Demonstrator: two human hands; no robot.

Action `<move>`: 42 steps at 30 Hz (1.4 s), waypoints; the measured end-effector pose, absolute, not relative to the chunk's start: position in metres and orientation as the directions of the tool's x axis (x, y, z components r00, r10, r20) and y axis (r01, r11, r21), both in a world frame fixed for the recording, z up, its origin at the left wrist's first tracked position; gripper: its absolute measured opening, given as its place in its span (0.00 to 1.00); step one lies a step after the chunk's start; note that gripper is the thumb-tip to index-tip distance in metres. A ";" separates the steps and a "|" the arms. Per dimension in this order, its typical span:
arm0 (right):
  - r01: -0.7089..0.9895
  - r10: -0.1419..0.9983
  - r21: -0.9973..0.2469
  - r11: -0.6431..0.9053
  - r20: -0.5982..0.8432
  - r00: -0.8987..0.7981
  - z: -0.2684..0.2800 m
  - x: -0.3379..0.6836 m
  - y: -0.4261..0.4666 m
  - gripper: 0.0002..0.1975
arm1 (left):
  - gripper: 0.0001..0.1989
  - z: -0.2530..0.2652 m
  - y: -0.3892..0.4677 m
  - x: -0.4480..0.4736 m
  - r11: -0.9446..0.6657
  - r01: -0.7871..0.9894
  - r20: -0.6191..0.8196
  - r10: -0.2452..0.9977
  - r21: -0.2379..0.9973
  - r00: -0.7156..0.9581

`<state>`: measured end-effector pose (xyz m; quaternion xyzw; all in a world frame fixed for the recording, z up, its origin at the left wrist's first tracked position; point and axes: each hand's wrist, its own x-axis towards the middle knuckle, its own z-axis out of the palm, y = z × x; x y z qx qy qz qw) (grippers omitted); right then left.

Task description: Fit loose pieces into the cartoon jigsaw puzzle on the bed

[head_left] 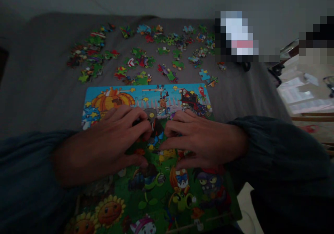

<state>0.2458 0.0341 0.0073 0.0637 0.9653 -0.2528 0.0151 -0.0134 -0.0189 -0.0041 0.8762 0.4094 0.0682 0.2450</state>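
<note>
A jigsaw puzzle [146, 201] with a cartoon picture of sunflowers, zombies and a pumpkin lies on the grey cloth in front of me. My left hand [117, 140] rests over its left middle, fingers bent and thumb apart from them. Opposite it, my right hand [194, 136] lies over the right middle with curled fingers, its thumb also apart. The fingertips of both hands are down at the puzzle's surface, on either side of a grey-headed zombie figure. No loose piece shows in either hand. The picture beneath the palms is hidden.
Many loose puzzle pieces [141, 58] are scattered on the grey cloth [52, 98] beyond the puzzle. A blurred-out bright object with a dark edge [237, 35] stands at the back right. Past the cloth's right edge, a lower light-coloured area [302, 95] holds several indistinct items.
</note>
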 end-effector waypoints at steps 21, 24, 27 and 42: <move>0.155 0.175 -0.457 0.876 0.003 -0.984 0.002 0.243 0.035 0.22 | 0.06 -0.002 -0.020 -0.012 -0.555 0.701 -0.104 0.746 0.448 0.658; 0.166 0.185 -0.447 0.879 -0.001 -0.983 0.001 0.244 0.034 0.22 | 0.11 -0.005 -0.021 -0.014 -0.553 0.694 -0.085 0.751 0.461 0.655; 0.171 0.190 -0.442 0.881 0.001 -0.982 0.001 0.244 0.034 0.22 | 0.13 -0.008 -0.020 -0.015 -0.549 0.690 -0.078 0.754 0.471 0.653; 0.146 0.146 -0.480 0.865 -0.037 -0.989 0.005 0.246 0.035 0.21 | 0.13 -0.008 -0.022 -0.015 -0.575 0.685 -0.071 0.741 0.448 0.668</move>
